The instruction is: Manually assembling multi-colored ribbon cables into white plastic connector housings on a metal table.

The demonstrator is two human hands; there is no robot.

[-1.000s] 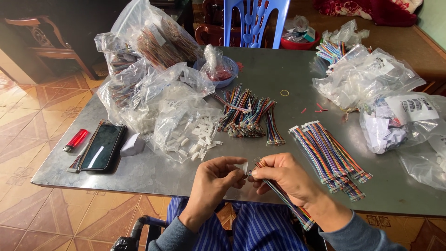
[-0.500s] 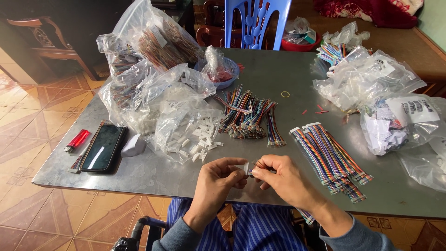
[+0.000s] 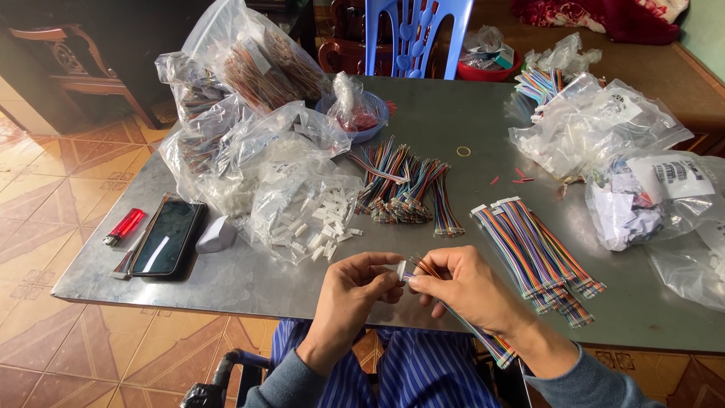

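Near the front edge of the grey metal table (image 3: 483, 128), my left hand (image 3: 355, 291) pinches a small white plastic connector (image 3: 400, 270). My right hand (image 3: 468, 291) holds a multicoloured ribbon cable (image 3: 472, 329) by its end, right against the connector; the cable trails down past my right wrist. Loose white connectors (image 3: 326, 223) spill from an open clear bag just beyond my left hand. A bundle of flat rainbow cables (image 3: 536, 253) lies to the right of my right hand.
A pile of coloured wire harnesses (image 3: 404, 185) sits mid-table. Clear bags of parts (image 3: 242, 83) crowd the left and right sides (image 3: 604, 128). A black phone (image 3: 166, 236), red lighter (image 3: 124, 225) and a blue chair (image 3: 427, 34) are also here.
Both hands have stayed together at the table's front edge, shifting the cable end and connector slightly between the fingertips. Nothing else on the table has moved.
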